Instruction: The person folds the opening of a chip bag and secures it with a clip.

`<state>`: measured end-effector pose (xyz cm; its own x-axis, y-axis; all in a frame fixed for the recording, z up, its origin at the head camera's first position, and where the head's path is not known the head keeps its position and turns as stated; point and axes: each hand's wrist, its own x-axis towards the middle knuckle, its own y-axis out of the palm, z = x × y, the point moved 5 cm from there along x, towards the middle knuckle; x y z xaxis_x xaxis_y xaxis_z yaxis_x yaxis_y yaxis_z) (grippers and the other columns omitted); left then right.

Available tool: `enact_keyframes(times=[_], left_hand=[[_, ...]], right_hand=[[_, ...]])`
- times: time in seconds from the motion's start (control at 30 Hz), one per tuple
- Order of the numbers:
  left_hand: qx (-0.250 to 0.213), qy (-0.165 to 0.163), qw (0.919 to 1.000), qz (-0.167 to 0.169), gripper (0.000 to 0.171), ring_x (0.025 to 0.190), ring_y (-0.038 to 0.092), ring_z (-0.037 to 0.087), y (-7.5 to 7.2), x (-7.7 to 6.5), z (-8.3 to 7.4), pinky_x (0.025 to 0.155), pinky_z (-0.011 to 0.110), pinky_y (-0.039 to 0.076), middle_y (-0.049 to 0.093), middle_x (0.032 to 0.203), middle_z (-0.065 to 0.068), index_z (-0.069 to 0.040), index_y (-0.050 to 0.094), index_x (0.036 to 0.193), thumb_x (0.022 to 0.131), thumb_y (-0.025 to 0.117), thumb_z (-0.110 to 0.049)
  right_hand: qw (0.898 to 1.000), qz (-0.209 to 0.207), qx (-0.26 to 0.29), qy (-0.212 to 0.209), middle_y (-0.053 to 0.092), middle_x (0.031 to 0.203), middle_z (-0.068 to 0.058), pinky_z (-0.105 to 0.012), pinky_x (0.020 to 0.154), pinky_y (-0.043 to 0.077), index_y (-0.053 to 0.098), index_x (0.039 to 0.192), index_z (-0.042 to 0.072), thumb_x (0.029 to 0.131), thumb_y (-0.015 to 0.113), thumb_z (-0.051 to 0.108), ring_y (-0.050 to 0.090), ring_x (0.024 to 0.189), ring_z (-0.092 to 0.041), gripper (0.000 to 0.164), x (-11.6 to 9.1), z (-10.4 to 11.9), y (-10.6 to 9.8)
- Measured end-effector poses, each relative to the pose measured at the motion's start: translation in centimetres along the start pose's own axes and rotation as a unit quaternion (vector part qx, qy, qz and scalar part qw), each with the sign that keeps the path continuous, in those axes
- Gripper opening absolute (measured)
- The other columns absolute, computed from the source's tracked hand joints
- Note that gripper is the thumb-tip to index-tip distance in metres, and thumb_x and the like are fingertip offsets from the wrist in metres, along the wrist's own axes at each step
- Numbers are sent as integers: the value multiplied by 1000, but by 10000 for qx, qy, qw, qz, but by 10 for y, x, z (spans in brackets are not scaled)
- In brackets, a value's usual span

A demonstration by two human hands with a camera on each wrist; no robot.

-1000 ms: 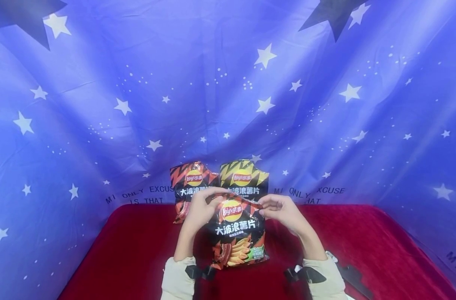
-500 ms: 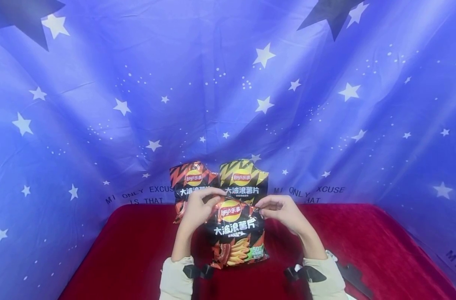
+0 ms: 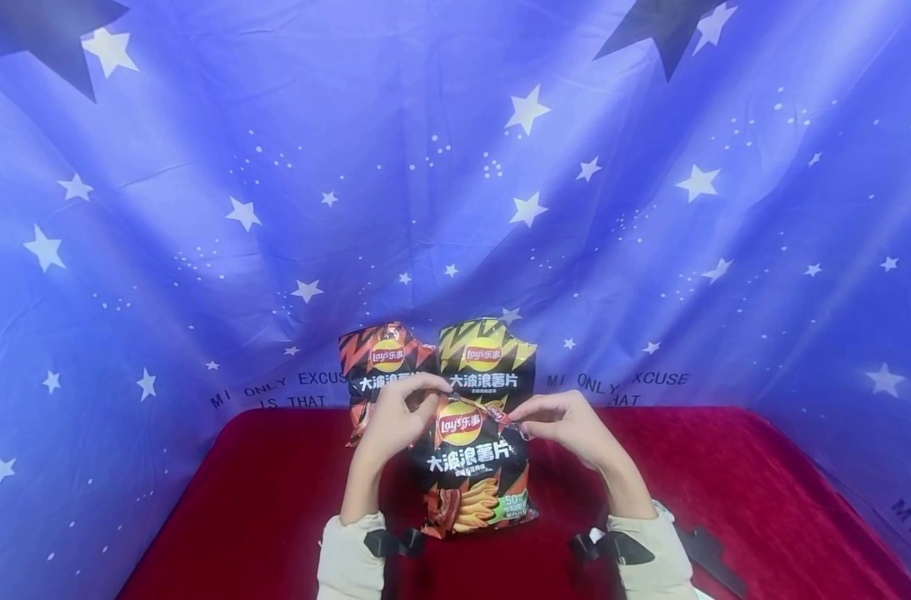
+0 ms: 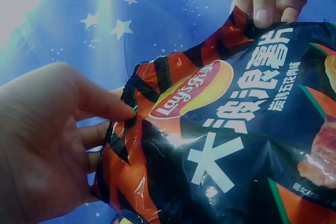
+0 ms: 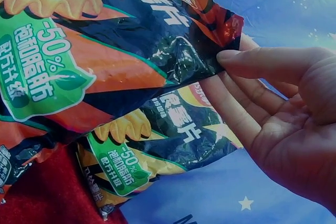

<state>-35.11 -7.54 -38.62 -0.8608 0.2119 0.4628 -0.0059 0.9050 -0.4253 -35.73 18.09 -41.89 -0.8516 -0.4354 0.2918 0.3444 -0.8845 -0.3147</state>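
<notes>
A black and red-orange Lay's chip bag [image 3: 470, 467] stands upright on the red cloth, its printed front facing me. My left hand [image 3: 402, 417] pinches its upper left edge between thumb and fingers; the left wrist view shows the thumb [image 4: 118, 106] on the front, with the other fingers behind. At the upper right corner, my right hand [image 3: 568, 421] pinches the film; in the right wrist view its thumb [image 5: 236, 60] presses the front of the corner. Between the hands the bag's top edge slopes down to the right.
Behind stand two more chip bags: a red and black one [image 3: 387, 354] at left, partly covered by my left hand, and a yellow and black one [image 3: 488, 354] at right. A starry blue curtain [image 3: 425, 208] rises behind the red cloth [image 3: 260, 508]. A dark flat object [image 3: 708, 560] lies near the right sleeve.
The bag's top edge has dropped lower and folded, and a red flap now shows beside my right fingertips. Both hands stay at nearly the same places on the bag.
</notes>
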Motion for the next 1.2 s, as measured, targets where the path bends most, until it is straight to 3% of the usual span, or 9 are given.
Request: enact_keyframes(times=[0.13, 0.27, 0.37, 0.5, 0.97, 1.2], left_hand=[[-48, 23, 9999, -100, 24, 79, 61, 14, 2, 0, -3, 71, 24, 50, 76, 98, 4, -11, 76, 101, 89, 62, 3], [-26, -126, 9993, -361, 9, 73, 59, 10, 5, 0, -2, 70, 23, 50, 74, 87, 1, -12, 77, 96, 95, 68, -14], [-3, -243, 9982, -546, 13, 74, 60, 10, 8, 1, -3, 72, 24, 50, 73, 82, -3, -16, 76, 90, 95, 73, -28], [15, -279, 9975, -655, 12, 75, 61, 12, 9, 1, -4, 73, 25, 50, 72, 79, -5, -20, 74, 83, 93, 76, -28], [21, -416, 9985, -359, 4, 81, 66, 11, 6, 1, -2, 80, 29, 53, 75, 83, -3, -18, 75, 88, 88, 79, -18], [682, -463, 9960, -350, 6, 80, 64, 10, 3, -1, -4, 77, 31, 52, 77, 88, -7, -22, 79, 88, 88, 80, -28]], right_hand=[[9999, 55, -52, -114, 77, 104, -18, -29, 78, 61, 78, 107, -1, 87, 73, -3, 71, 95, -13, 21, -1, 3, 0], [9997, 121, -60, -208, 76, 105, -17, -30, 79, 61, 78, 107, -1, 87, 73, -4, 70, 96, -14, 22, -2, 5, 1], [9995, 184, -22, -267, 76, 106, -18, -31, 79, 61, 77, 108, -2, 86, 72, -5, 70, 97, -14, 22, -2, 6, 1], [9993, 234, -16, -275, 75, 107, -19, -32, 78, 62, 77, 108, -2, 87, 72, -5, 70, 98, -14, 23, -3, 7, 2], [9994, 331, -91, -102, 75, 110, -18, -31, 82, 61, 77, 110, 1, 90, 71, 0, 69, 101, -14, 21, -2, 5, 2], [9997, 230, -56, -77, 76, 105, -18, -31, 81, 61, 77, 109, 0, 91, 74, 6, 70, 98, -15, 18, -2, 6, 3]])
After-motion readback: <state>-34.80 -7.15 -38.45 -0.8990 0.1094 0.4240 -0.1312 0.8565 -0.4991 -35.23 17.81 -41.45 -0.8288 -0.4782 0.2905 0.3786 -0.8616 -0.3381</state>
